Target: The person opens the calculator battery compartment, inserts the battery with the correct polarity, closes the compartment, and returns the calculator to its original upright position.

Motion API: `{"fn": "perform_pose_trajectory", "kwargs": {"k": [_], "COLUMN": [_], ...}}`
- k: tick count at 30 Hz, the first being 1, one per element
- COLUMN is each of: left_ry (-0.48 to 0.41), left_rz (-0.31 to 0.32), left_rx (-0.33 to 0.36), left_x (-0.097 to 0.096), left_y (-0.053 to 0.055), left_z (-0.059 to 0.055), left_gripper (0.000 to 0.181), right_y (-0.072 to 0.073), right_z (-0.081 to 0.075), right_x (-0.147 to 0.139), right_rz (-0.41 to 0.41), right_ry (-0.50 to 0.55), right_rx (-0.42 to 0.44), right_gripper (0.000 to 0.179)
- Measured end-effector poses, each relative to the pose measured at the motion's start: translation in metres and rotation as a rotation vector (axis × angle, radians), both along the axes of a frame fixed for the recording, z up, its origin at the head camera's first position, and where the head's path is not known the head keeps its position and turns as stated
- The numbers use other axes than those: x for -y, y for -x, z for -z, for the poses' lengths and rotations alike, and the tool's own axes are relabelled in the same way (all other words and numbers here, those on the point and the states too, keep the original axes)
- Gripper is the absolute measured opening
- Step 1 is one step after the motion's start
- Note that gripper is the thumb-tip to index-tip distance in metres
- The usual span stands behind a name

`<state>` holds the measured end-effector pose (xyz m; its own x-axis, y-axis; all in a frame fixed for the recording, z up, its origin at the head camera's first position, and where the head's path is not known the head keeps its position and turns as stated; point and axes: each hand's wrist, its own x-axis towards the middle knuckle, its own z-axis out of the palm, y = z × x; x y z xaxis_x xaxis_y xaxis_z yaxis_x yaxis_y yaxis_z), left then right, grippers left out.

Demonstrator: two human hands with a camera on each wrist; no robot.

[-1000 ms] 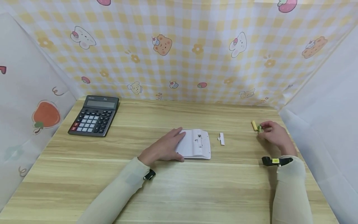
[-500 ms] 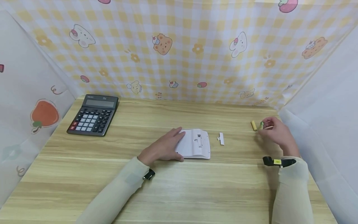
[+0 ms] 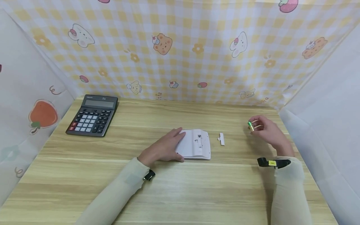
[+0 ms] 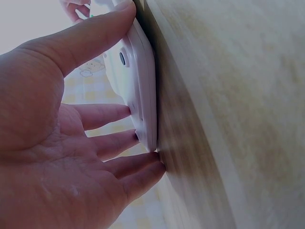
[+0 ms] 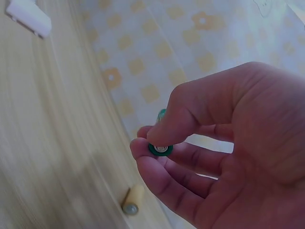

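A white device (image 3: 188, 143) lies with its underside up, its battery compartment (image 3: 200, 141) uncovered. Across its left end, my left hand (image 3: 164, 149) holds it, thumb on the near edge and fingers on the far edge; the left wrist view shows the thumb and fingertips against its rim. My right hand (image 3: 268, 132) pinches a green and gold battery (image 3: 251, 126) between thumb and fingers, above the table at the right. Below that hand, a yellow battery (image 5: 133, 199) lies on the table in the right wrist view; it cannot be made out in the head view.
Between the hands lies a small white battery cover (image 3: 222, 139). A dark grey calculator (image 3: 92, 115) is at the far left of the wooden table (image 3: 180, 193). A yellow checked cloth (image 3: 182, 62) hangs along the back edge, with white cloth at both sides.
My right hand has raised the green battery off the table, moved slightly right, then back left over the yellow battery's spot. The left hand and the white device have stayed in place.
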<state>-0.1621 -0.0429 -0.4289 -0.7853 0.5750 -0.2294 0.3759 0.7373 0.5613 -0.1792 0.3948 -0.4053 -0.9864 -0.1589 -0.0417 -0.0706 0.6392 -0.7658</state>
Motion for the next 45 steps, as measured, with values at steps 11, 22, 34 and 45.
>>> {"fn": "perform_pose_trajectory", "kwargs": {"k": [11,22,34,45], "left_ry": [-0.006,-0.009,-0.011,-0.001], "left_rz": [0.003,0.000,0.002,-0.003], "left_rx": [-0.001,0.009,0.007,0.005], "left_x": [0.001,0.002,0.001,0.000], "left_y": [0.000,0.000,0.000,-0.001], "left_z": [0.001,0.001,-0.001,-0.002], "left_gripper": [0.107,0.107,0.107,0.106], "right_y": [0.003,0.003,0.006,0.009], "right_z": [-0.001,0.001,0.011,0.019], "right_x": [0.031,0.060,0.084,0.099], "right_rz": [-0.072,-0.135,-0.180,-0.201], "right_ry": [0.006,0.027,0.152,0.207], "right_rx": [0.023,0.038,0.113,0.174], "right_gripper": [0.041,0.035,0.021,0.022]}}
